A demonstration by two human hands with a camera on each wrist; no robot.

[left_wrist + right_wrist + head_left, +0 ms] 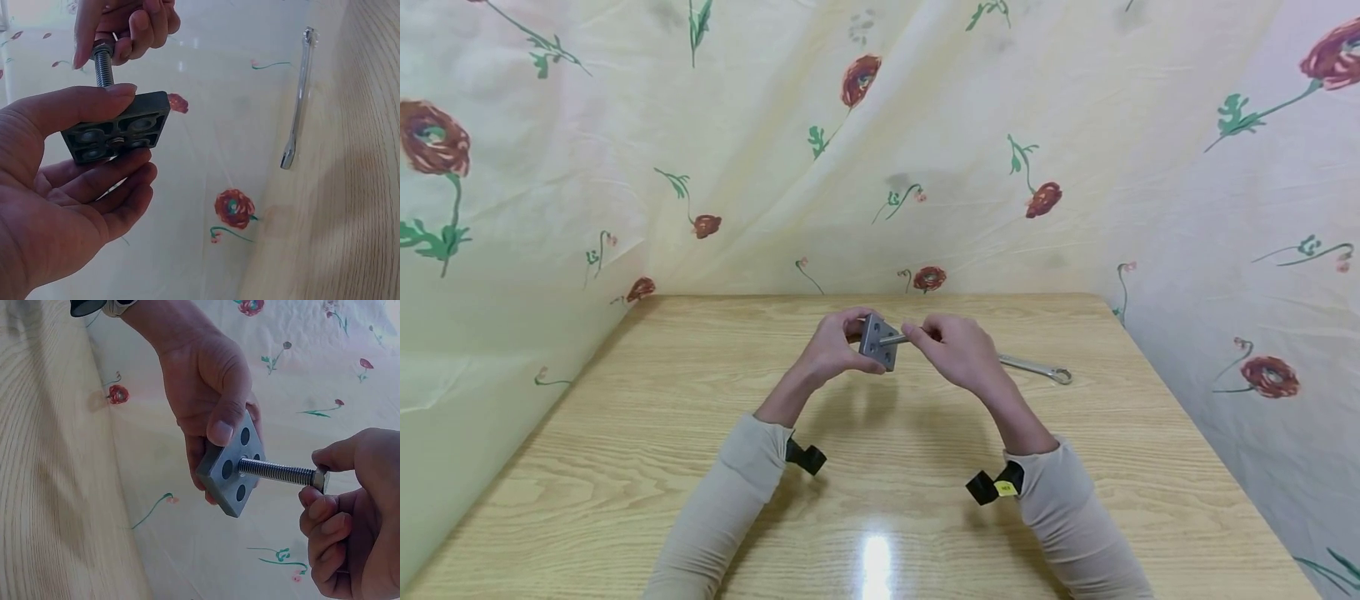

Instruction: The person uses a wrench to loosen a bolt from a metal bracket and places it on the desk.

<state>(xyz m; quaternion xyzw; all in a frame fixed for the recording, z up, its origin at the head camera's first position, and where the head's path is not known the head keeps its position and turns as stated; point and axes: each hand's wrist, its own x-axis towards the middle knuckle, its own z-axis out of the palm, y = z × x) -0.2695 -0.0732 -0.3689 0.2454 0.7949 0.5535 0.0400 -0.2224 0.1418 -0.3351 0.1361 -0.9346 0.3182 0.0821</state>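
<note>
My left hand [835, 348] grips a square grey metal plate [219, 478] by its edges, thumb on one side and fingers on the other. Holes show near the plate's corners, and in the left wrist view its underside has round recesses. A long threaded bolt [275, 472] stands in the plate's middle hole; its tip shows at the underside. With thumb and fingertips, my right hand [955, 348] pinches the bolt's hex head [321, 479]. Both hands hold the pieces above the table.
A combination wrench [1037, 368] lies on the wooden table [625, 467], to the right of my right hand. Flower-patterned cloth [760, 167] hangs behind the table and along both sides. Black wrist cameras [808, 458] are strapped at both sleeves.
</note>
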